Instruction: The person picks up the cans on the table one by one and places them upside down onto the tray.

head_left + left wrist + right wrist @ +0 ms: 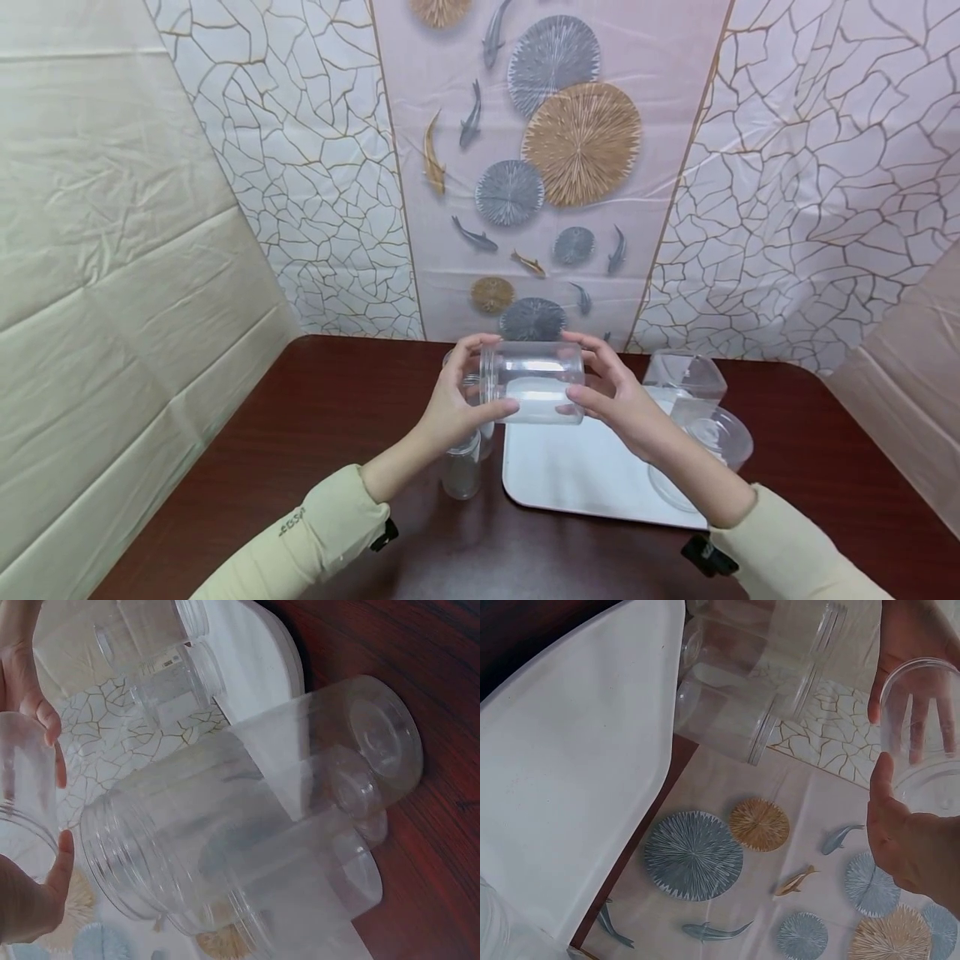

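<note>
My two hands hold a clear plastic jar (534,371) sideways between them, raised above the table. At its threaded mouth, the left hand (450,404) grips with thumb in front and fingers behind. Round the base end, the right hand (628,412) holds it in the same way. The left wrist view shows this jar (22,769) at its left edge, partly cut off. Just below the left hand, several upright clear jars (461,471) stand on the table, partly covered by that hand; the right wrist view shows such jars (727,712) beside the tray.
A white tray (570,475) lies on the dark red-brown table (360,392). At the tray's right side are a squarish clear container (693,375) and a round clear container (731,433), partly behind the right forearm. Patterned cloth (337,167) hangs behind the table.
</note>
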The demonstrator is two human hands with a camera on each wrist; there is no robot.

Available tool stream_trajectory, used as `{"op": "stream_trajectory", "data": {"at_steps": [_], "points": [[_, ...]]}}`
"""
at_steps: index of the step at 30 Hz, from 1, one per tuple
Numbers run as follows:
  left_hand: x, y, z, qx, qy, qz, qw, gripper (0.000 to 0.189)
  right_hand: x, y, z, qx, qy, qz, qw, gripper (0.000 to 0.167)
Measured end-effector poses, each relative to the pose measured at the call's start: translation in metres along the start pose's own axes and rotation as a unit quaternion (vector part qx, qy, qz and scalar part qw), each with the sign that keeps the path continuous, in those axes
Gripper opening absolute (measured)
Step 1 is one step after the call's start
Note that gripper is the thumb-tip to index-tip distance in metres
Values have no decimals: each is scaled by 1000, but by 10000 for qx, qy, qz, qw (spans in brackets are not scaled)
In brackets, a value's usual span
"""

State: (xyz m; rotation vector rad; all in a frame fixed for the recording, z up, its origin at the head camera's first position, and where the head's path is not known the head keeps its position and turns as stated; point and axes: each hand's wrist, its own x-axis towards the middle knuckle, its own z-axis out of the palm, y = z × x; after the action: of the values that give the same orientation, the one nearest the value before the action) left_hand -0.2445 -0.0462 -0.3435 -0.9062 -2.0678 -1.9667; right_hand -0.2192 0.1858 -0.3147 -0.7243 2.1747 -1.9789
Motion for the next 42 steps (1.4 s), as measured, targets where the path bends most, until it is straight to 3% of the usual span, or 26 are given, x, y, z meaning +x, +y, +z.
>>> {"op": "stream_trajectory", "data": {"at_steps": [9, 28, 35, 42], "points": [[-8, -1, -7, -99, -350, 72, 9993, 77, -2, 0, -3, -201, 41, -80, 9998, 55], [-19, 1, -17, 99, -623, 236, 9977, 68, -6, -6, -13, -800, -217, -336, 9960, 57], [-21, 4, -23, 384, -614, 326, 9968, 52, -6, -6, -17, -884, -210, -424, 9950, 57], [-26, 0, -29, 666, -739, 192, 9949, 35, -6, -4, -21, -878, -199, -349, 9953, 56]]}}
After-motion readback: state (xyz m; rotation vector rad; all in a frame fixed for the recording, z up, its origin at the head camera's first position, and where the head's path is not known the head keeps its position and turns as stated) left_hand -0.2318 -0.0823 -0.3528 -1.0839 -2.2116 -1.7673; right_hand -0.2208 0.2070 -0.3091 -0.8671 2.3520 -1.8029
